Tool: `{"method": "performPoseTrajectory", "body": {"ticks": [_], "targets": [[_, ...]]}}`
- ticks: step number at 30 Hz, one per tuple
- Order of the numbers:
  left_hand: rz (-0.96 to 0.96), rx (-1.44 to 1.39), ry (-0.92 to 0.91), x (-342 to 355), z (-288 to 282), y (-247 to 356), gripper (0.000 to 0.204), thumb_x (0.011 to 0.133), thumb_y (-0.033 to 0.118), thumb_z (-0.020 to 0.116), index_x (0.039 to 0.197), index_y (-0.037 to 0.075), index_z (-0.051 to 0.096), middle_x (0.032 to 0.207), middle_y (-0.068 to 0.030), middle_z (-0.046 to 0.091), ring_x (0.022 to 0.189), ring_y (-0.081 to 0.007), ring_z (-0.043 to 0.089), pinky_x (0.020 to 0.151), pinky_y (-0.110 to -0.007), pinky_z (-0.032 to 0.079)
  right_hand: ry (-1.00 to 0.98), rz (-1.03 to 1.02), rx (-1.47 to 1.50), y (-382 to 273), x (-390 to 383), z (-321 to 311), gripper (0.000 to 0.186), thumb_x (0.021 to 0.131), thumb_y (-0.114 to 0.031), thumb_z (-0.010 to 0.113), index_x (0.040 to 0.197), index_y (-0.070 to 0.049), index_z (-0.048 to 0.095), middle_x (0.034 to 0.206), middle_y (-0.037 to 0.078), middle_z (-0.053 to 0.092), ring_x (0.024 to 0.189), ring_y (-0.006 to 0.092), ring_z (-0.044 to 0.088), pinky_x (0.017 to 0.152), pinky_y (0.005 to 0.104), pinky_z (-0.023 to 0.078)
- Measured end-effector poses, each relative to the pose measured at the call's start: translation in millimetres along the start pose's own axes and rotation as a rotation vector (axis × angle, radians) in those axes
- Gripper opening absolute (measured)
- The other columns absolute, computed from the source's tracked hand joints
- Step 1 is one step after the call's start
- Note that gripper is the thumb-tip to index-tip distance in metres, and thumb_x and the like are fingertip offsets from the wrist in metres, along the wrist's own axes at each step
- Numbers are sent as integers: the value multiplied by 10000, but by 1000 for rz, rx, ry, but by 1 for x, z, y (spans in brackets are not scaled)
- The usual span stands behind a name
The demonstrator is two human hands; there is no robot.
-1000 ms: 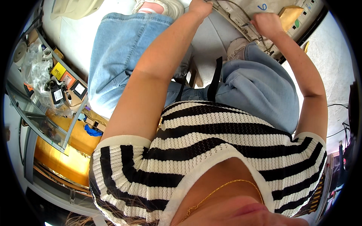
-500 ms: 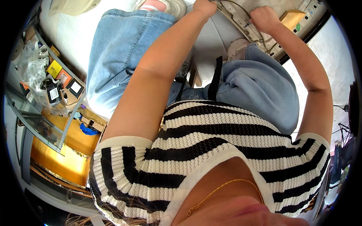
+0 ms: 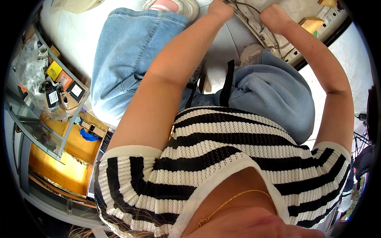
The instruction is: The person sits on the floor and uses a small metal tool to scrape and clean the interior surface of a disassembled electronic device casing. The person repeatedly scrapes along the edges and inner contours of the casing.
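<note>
At the top edge, my left hand (image 3: 221, 11) is closed at the end of a dark cable (image 3: 248, 5). Whatever it grips is mostly cut off by the picture's edge. My right hand (image 3: 274, 18) is curled into a fist over a long cream-coloured panel (image 3: 286, 47), to the right of the left hand. What lies inside its fingers, if anything, is hidden. Thin wires (image 3: 276, 41) run along the panel below the right hand. A tan block (image 3: 311, 25) rests on the panel to the right of that hand.
A glass display case (image 3: 51, 137) stands at the left, with small boxes (image 3: 54, 70) and clear plastic bags (image 3: 31, 63) on top. A blue crumpled item (image 3: 88, 135) is inside. My jeans-covered legs (image 3: 131, 59) flank the pale tiled floor (image 3: 224, 43). Black cables hang at the far right.
My right hand has shifted slightly up and left along the panel; the small shiny tip that showed at its fingers no longer shows. My left hand has moved slightly right.
</note>
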State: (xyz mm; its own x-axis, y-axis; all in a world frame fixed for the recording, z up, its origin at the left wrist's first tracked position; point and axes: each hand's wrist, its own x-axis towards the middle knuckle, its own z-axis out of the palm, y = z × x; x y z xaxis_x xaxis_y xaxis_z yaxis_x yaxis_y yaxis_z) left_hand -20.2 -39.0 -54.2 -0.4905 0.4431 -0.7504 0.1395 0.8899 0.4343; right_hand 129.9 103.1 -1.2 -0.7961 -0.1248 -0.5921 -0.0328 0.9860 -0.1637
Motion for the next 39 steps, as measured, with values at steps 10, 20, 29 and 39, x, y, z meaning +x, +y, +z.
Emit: {"method": "performPoseTrajectory", "body": {"ticks": [10,20,29,39], "targets": [[37,26,5,-4,23,13,293,769,180,589,852,-97,630,860,-284,628,869,-384,620,746,-405,487,-107,-139,-149,10,-7,0,114,688,-195,592,695,-160,701,727,22,679,701,188,658,571,343,486],[80,112,8,-5,43,17,293,779,199,549,825,-75,644,868,-282,624,894,-385,612,768,-419,486,-150,-199,-183,15,-13,4,135,719,-209,574,698,-167,701,730,15,680,707,173,657,569,339,472],[110,153,-33,6,47,11,312,791,223,553,848,-70,643,906,-286,620,927,-376,607,795,-410,484,-178,-149,-120,20,-15,-2,142,719,-200,568,702,-150,700,722,28,678,701,193,660,571,344,482],[159,286,-28,13,46,4,361,831,286,521,896,-44,652,973,-259,621,974,-361,594,833,-400,473,-60,-167,-98,25,-13,1,97,723,-170,597,693,-99,656,653,59,634,618,211,615,526,324,453]]}}
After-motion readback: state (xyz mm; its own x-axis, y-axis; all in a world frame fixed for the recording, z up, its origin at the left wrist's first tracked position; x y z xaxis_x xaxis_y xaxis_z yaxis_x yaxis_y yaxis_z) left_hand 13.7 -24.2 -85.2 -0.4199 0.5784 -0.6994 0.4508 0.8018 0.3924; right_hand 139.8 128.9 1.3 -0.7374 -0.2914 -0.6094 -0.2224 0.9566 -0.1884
